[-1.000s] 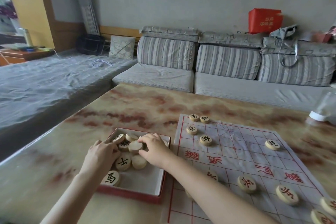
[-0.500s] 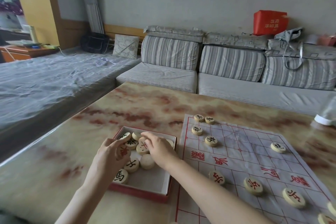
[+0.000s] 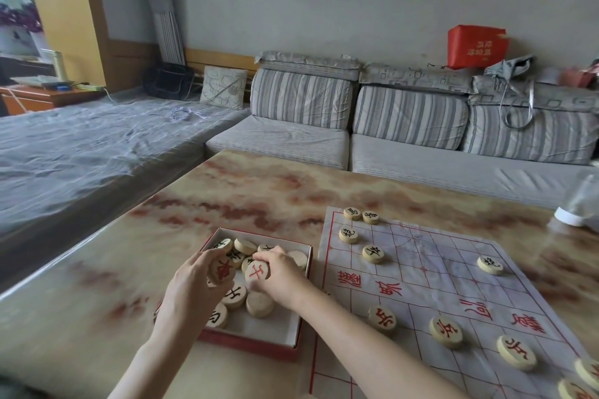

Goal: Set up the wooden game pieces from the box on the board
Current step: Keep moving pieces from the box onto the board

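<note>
Gripping one round pale wooden disc marked in red [image 3: 222, 270] in the curled fingers of our left hand [image 3: 189, 291] and a second red-marked disc [image 3: 257, 271] under the fingertips of our right hand [image 3: 280, 275], both at the shallow red-edged cardboard box [image 3: 252, 343] at lower centre, we judge these pieces light, hard and smooth, easiest taken by the rim. Our hands hide several discs beneath, and the thin white board sheet with red lines [image 3: 421, 272] is cut off at lower right.

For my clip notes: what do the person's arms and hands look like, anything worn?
The left forearm and right forearm are bare to the frame edge, no sleeves in view. The left hand and right hand are ungloved, with no ring, watch or bracelet visible.
</note>
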A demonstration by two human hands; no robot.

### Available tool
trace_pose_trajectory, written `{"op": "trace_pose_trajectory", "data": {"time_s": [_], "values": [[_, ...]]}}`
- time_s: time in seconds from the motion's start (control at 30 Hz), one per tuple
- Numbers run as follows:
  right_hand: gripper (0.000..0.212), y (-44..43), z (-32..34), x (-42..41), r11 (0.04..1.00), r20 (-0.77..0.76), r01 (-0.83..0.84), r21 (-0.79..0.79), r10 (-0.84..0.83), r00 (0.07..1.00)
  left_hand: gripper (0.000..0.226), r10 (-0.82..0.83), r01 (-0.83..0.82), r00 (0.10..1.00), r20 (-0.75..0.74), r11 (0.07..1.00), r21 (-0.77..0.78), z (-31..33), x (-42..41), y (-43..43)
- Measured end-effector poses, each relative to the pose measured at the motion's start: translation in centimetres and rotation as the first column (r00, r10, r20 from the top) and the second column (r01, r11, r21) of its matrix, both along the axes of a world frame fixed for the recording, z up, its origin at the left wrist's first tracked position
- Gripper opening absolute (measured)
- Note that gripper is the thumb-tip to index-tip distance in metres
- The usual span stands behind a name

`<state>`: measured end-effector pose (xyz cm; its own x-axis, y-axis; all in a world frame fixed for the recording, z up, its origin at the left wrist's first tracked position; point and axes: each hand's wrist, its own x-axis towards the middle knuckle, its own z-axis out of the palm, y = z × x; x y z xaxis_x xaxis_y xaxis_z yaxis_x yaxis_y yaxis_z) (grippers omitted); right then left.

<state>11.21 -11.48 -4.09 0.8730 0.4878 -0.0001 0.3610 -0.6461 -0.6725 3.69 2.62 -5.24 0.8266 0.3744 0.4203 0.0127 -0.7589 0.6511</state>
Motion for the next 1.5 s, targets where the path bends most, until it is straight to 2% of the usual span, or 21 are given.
{"op": "trace_pose_trajectory", "data": {"time_s": [0.1, 0.37, 0.87, 1.07, 1.33, 1.5], "values": [[0.066, 0.0, -0.1, -0.3, 0.999, 0.002, 0.002, -0.035, -0.002, 1.000, 0.052, -0.003, 0.003, 1.000, -0.026, 1.000, -0.015, 0.0, 0.0, 0.0], [0.056, -3.4, 1.7, -1.0, 0.997, 0.040, 0.052, 0.050, -0.054, 0.998, 0.048, -0.034, 0.034, 0.999, -0.008, 0.999, 0.005, 1.1, -1.2, -1.8], [0.052, -16.5, 5.8, -7.1, 0.979, 0.041, 0.118, 0.167, -0.126, 0.991, 0.045, -0.250, 0.250, 0.968, 0.011, 0.967, -0.042, 4.0, -2.8, -10.4], [0.055, -23.2, 5.5, -10.7, 0.976, 0.114, 0.195, 0.092, -0.205, 0.972, 0.039, -0.365, 0.361, 0.931, -0.017, 0.924, -0.125, 5.0, -4.6, -15.3], [0.051, -32.3, 3.0, -15.7, 0.931, 0.062, 0.365, 0.009, -0.365, 0.929, 0.041, -0.479, 0.471, 0.877, -0.026, 0.870, -0.148, 4.0, -7.1, -21.1], [0.048, -35.1, 0.9, -18.4, 0.919, 0.083, 0.384, -0.086, -0.378, 0.922, 0.044, -0.512, 0.500, 0.858, -0.036, 0.849, -0.171, 2.9, -8.8, -23.7]]}}
